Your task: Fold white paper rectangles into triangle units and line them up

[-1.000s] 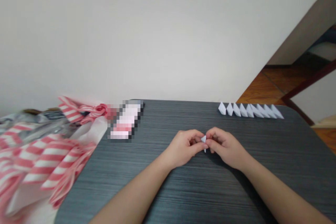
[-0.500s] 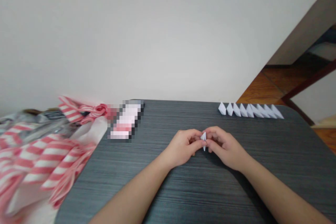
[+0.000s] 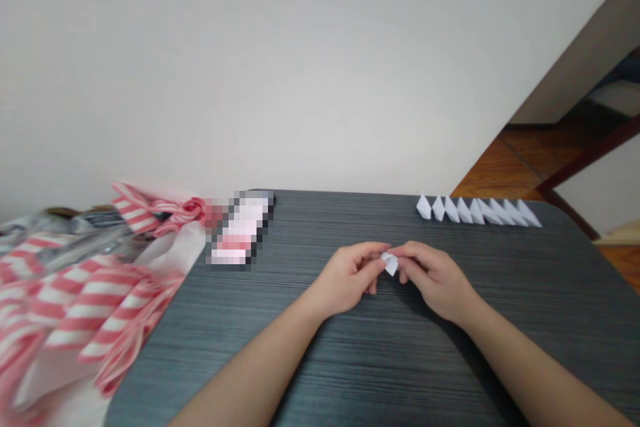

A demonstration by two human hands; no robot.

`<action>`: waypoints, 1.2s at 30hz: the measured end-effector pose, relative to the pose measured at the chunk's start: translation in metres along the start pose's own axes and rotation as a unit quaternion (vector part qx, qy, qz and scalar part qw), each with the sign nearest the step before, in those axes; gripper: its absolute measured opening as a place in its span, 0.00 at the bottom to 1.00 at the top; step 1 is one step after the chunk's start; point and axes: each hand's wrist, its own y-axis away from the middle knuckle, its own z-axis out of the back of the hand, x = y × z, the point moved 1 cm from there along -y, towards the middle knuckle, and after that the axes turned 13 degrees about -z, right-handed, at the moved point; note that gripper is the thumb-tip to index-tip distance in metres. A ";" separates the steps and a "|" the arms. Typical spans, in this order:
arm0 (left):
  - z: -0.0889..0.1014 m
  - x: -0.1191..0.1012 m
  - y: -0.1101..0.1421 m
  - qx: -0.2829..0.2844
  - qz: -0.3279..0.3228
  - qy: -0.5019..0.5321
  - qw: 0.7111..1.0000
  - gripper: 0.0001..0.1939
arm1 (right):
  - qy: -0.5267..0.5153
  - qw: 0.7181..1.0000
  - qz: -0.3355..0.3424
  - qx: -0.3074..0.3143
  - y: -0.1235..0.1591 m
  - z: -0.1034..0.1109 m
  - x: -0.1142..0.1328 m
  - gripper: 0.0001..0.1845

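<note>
Over dark table (image 3: 350,373), left hand (image 3: 345,279), right hand (image 3: 434,280) pinch folded paper (image 3: 390,264), well inside edges.

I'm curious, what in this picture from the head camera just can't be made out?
Small white folded paper piece: head view, the left hand and right hand cover most of it.
Rectangular object on the table: head view, pixelation hides what it is.
Row of folded paper pieces: head view, too small to show their folds.
Pink-and-white striped material: head view, blurred and cut off by the left edge.
</note>
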 end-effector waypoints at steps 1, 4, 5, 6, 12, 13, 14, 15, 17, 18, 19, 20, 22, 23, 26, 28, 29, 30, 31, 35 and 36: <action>0.000 0.001 0.000 -0.005 0.001 0.005 1.000 0.19 | -0.003 1.000 0.010 -0.002 0.000 0.000 0.000 0.11; 0.000 0.002 -0.001 -0.012 0.006 0.009 1.000 0.17 | -0.021 1.000 0.018 -0.007 0.001 0.000 -0.002 0.12; 0.000 0.002 -0.001 -0.010 0.009 0.010 1.000 0.16 | -0.026 1.000 0.014 -0.009 0.002 0.000 -0.002 0.12; 0.001 0.001 -0.002 -0.005 0.013 0.010 1.000 0.14 | -0.031 0.999 0.013 -0.012 0.002 0.000 -0.003 0.12; 0.002 -0.004 -0.002 0.028 0.019 0.025 0.999 0.14 | -0.030 0.998 0.051 -0.026 0.001 0.003 0.002 0.10; 0.002 -0.004 -0.002 0.025 0.020 0.026 0.999 0.14 | -0.026 0.998 0.058 -0.025 0.000 0.002 0.002 0.09; 0.002 -0.004 -0.002 0.021 0.022 0.025 0.999 0.14 | -0.023 0.998 0.062 -0.023 0.000 0.002 0.002 0.09; 0.001 -0.004 -0.002 0.017 0.025 0.023 0.999 0.14 | -0.022 0.998 0.061 -0.019 0.000 0.001 0.001 0.08; 0.001 -0.004 -0.001 0.011 0.031 0.017 0.999 0.13 | -0.041 0.998 0.043 -0.005 0.001 -0.002 -0.002 0.06; 0.001 -0.005 -0.001 0.010 0.034 0.014 0.999 0.13 | -0.064 0.998 0.026 0.008 0.001 -0.005 -0.004 0.06; 0.000 -0.005 -0.001 0.008 0.036 0.012 0.999 0.12 | -0.101 0.995 0.003 0.018 0.002 -0.007 -0.006 0.09; 0.000 -0.005 -0.001 0.007 0.038 0.011 0.999 0.12 | -0.136 0.990 -0.020 0.028 0.002 -0.009 -0.008 0.13; -0.001 -0.006 -0.001 0.004 0.039 0.009 0.999 0.11 | -0.154 0.986 -0.049 0.032 0.002 -0.010 -0.008 0.17; -0.001 -0.006 -0.001 0.003 0.039 0.008 0.999 0.11 | -0.134 0.989 -0.056 0.031 0.002 -0.010 -0.007 0.15; -0.001 -0.008 -0.002 0.000 0.041 0.001 0.999 0.11 | 0.000 0.999 -0.036 0.033 0.000 -0.006 0.001 0.03; 0.000 -0.007 -0.002 0.001 0.042 -0.007 0.999 0.11 | 0.039 0.999 -0.016 0.028 -0.002 -0.002 0.006 0.06; 0.000 -0.007 -0.002 0.002 0.041 -0.013 0.999 0.11 | 0.046 0.999 -0.011 0.027 -0.002 -0.001 0.008 0.08; 0.000 -0.006 -0.002 0.004 0.040 -0.019 0.999 0.11 | 0.048 0.998 -0.010 0.027 -0.003 -0.001 0.008 0.08; 0.001 -0.005 -0.001 0.004 0.040 -0.026 0.999 0.11 | 0.050 0.998 -0.010 0.029 -0.003 0.000 0.009 0.09; 0.001 -0.002 -0.001 0.003 0.044 -0.036 0.998 0.11 | 0.072 0.997 -0.015 0.026 -0.002 -0.001 0.007 0.12; 0.000 -0.003 -0.001 0.002 0.044 -0.036 0.998 0.11 | 0.080 0.996 -0.018 0.023 -0.002 -0.001 0.007 0.12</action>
